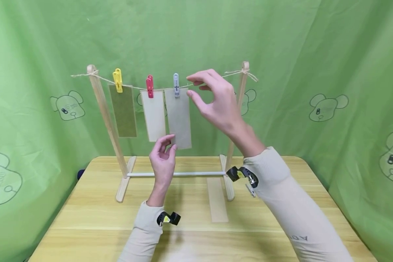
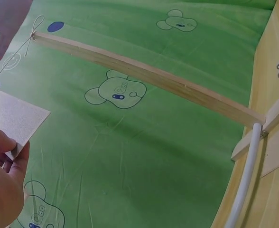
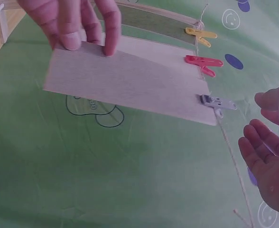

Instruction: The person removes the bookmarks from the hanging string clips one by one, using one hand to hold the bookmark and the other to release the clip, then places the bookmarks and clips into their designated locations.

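Green backdrop; pale grey strip [image 1: 178,116] under blue peg [image 1: 176,84], left-hand grip [image 1: 163,154] pinching corner, right hand [image 1: 214,98] wide.

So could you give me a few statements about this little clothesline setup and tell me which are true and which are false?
1. Three strips hang from the string, each under its own peg. True.
2. The left hand pinches the bottom of the grey strip. True.
3. The right hand grips the blue peg. False: it is open beside that peg, fingers spread, holding nothing.
4. The yellow peg holds the grey strip. False: it holds the green strip; the blue peg holds the grey one.
5. Another strip lies flat on the table. True.
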A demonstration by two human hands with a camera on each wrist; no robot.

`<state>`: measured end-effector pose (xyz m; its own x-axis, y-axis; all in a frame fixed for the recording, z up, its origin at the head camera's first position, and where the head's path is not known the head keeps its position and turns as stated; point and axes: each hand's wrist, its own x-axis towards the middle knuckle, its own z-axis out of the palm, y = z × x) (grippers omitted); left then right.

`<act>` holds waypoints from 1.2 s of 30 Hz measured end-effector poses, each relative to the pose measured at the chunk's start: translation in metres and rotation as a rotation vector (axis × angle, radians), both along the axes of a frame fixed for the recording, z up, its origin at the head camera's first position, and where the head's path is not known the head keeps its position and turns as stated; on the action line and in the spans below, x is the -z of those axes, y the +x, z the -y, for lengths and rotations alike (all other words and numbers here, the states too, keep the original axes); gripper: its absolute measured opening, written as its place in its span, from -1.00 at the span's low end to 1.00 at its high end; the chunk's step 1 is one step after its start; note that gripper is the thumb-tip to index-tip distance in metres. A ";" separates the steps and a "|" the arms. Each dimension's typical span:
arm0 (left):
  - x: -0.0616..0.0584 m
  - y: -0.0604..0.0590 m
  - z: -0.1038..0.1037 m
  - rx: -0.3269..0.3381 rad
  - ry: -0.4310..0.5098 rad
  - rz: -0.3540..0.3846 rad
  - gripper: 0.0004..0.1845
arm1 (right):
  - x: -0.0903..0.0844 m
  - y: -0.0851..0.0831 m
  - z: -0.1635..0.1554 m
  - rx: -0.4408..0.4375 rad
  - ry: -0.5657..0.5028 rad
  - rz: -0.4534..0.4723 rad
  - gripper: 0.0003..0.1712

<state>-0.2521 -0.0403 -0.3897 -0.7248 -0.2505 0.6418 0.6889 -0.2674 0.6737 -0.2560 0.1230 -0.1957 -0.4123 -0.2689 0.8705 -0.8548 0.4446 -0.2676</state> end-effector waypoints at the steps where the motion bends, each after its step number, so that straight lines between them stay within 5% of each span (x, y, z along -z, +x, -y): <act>1: 0.000 0.000 0.000 0.002 0.000 0.000 -0.62 | -0.003 -0.001 0.001 0.003 0.009 0.002 -0.67; 21: -0.002 0.000 0.003 -0.024 -0.012 0.010 -0.61 | -0.043 -0.030 0.016 0.154 0.343 0.217 -0.60; 36: -0.003 -0.001 0.004 -0.027 -0.016 -0.008 -0.62 | -0.055 -0.041 0.021 0.163 0.453 0.340 -0.62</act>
